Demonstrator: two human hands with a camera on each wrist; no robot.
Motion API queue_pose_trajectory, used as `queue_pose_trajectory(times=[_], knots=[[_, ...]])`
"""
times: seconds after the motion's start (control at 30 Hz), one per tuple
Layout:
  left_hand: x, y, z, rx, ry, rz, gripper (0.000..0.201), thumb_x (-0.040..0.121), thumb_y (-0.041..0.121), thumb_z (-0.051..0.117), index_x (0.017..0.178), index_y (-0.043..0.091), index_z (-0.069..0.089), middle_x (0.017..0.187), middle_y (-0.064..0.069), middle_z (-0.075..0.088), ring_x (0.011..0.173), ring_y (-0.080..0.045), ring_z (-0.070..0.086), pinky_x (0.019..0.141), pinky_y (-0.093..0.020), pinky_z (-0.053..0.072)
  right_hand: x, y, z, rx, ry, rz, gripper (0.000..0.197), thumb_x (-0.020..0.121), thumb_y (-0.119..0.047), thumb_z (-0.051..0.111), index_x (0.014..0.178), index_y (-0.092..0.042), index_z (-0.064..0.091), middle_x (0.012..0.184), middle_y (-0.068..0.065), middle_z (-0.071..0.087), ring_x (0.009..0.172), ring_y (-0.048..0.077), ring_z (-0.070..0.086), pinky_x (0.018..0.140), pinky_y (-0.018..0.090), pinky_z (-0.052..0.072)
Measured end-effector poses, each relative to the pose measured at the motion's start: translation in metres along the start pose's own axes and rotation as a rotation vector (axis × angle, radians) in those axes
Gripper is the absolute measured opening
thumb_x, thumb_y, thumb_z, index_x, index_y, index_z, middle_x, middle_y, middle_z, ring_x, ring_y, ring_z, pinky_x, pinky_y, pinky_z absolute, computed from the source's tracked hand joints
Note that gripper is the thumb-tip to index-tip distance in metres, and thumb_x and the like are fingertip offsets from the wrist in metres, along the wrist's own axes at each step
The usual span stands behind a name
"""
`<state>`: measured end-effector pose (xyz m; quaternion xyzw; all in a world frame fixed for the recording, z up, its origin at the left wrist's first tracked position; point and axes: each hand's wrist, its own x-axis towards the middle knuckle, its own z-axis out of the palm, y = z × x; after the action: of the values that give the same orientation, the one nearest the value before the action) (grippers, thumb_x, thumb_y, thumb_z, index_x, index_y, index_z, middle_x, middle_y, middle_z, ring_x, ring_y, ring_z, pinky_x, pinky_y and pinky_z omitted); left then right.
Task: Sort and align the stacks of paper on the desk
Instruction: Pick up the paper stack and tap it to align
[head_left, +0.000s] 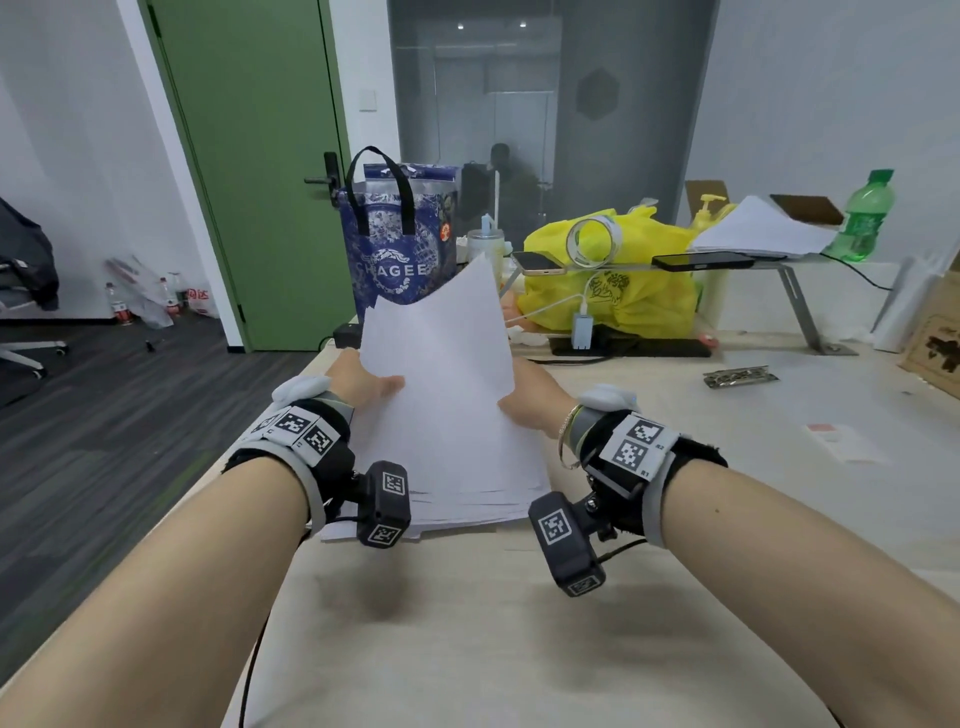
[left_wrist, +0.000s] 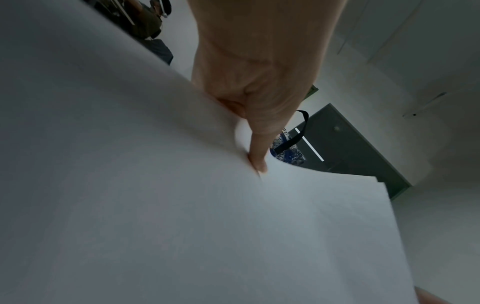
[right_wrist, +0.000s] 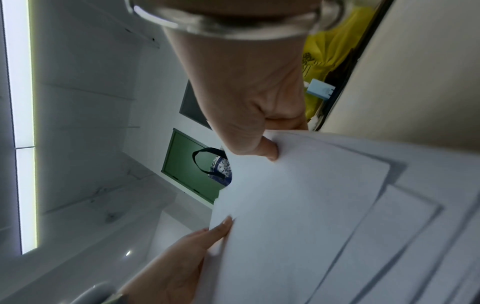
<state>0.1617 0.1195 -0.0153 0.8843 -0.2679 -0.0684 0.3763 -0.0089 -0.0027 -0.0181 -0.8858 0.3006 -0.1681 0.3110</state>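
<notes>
Desk (head_left: 519, 649): beige top, clutter along its far edge. Loose stack of white paper (head_left: 467, 467) lies near the left edge, sheets fanned and out of square. Step in hand, as judged: gathering the top sheets (head_left: 441, 338), raised and tilted toward the person. Left hand (head_left: 358, 379) pinches their left edge, thumb on top; right hand (head_left: 535, 400) pinches the right edge likewise. Next move calls for squaring the lifted sheets' edges, probably by tapping them on the desk, then matching the rest.
</notes>
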Motion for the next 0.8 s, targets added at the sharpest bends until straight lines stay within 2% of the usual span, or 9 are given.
queue_pose_trajectory(times=[0.07,0.13,0.23,0.37,0.47,0.6,0.7,0.77,0.8], knots=[[-0.006,0.007,0.005,0.030,-0.073,-0.021,0.063,0.086,0.041,0.065,0.126,-0.005,0.054,0.125,-0.021,0.061,0.115,-0.035,0.059,0.094,-0.039,0.047,-0.006,0.008,-0.012,0.029,0.052,-0.008,0.038,0.084,-0.001,0.047,0.120,-0.004,0.057,0.122,0.015,0.061,0.114,0.032,0.056,0.093,0.034,0.046],[-0.013,0.009,0.011,0.176,-0.176,-0.106,0.076,0.092,0.056,0.046,0.138,-0.005,0.043,0.138,-0.019,0.050,0.126,-0.033,0.051,0.104,-0.037,0.042,-0.011,0.020,-0.026,0.048,0.098,0.024,0.037,0.086,0.001,0.046,0.123,-0.001,0.053,0.124,0.017,0.059,0.117,0.033,0.054,0.097,0.037,0.045],[-0.020,0.009,0.020,0.405,-0.270,-0.115,0.074,0.100,0.054,0.017,0.145,-0.002,0.032,0.152,-0.015,0.035,0.138,-0.031,0.039,0.113,-0.034,0.029,-0.018,0.039,-0.044,0.068,0.162,0.077,0.037,0.087,-0.001,0.048,0.123,-0.001,0.051,0.124,0.016,0.057,0.117,0.033,0.054,0.097,0.037,0.045],[-0.020,0.015,0.032,0.394,-0.311,-0.103,0.073,0.100,0.053,0.006,0.149,0.002,0.026,0.158,-0.013,0.023,0.147,-0.027,0.021,0.119,-0.033,0.010,-0.026,0.058,-0.068,0.103,0.215,0.106,0.040,0.086,-0.001,0.049,0.125,-0.003,0.051,0.127,0.015,0.057,0.118,0.033,0.053,0.099,0.040,0.046],[-0.017,0.035,0.039,0.132,-0.275,-0.054,0.076,0.099,0.055,0.011,0.145,-0.001,0.035,0.151,-0.018,0.035,0.143,-0.029,0.029,0.118,-0.036,0.014,-0.034,0.065,-0.083,0.184,0.252,0.100,0.039,0.084,-0.002,0.051,0.123,-0.006,0.054,0.122,0.010,0.060,0.114,0.029,0.057,0.096,0.041,0.049],[-0.015,0.059,0.054,-0.384,-0.329,0.080,0.069,0.084,0.064,0.049,0.128,0.010,0.053,0.126,-0.005,0.061,0.115,-0.027,0.059,0.095,-0.042,0.051,-0.043,0.074,-0.098,0.275,0.317,0.097,0.038,0.088,0.004,0.049,0.126,-0.003,0.051,0.115,0.006,0.056,0.104,0.019,0.052,0.088,0.030,0.044],[-0.019,0.074,0.065,-0.736,-0.324,0.168,0.041,0.087,0.019,0.068,0.122,0.001,0.056,0.121,-0.014,0.065,0.089,-0.020,0.071,0.072,-0.030,0.061,-0.046,0.085,-0.105,0.310,0.381,0.145,0.034,0.089,0.002,0.049,0.123,-0.001,0.050,0.110,0.004,0.054,0.101,0.019,0.051,0.083,0.027,0.042],[-0.026,0.087,0.072,-0.842,-0.338,0.190,0.034,0.088,0.009,0.065,0.119,0.000,0.056,0.117,-0.015,0.066,0.074,-0.013,0.071,0.065,-0.023,0.060,-0.049,0.093,-0.110,0.333,0.416,0.183,0.034,0.089,0.001,0.050,0.124,0.000,0.049,0.102,0.001,0.053,0.100,0.021,0.052,0.083,0.028,0.043],[-0.028,0.092,0.074,-0.885,-0.355,0.190,0.036,0.088,0.008,0.065,0.122,-0.002,0.056,0.119,-0.017,0.065,0.077,-0.015,0.070,0.068,-0.024,0.060,-0.049,0.097,-0.112,0.343,0.430,0.187,0.035,0.089,0.000,0.051,0.124,0.000,0.049,0.101,0.001,0.055,0.103,0.022,0.054,0.086,0.031,0.046]])
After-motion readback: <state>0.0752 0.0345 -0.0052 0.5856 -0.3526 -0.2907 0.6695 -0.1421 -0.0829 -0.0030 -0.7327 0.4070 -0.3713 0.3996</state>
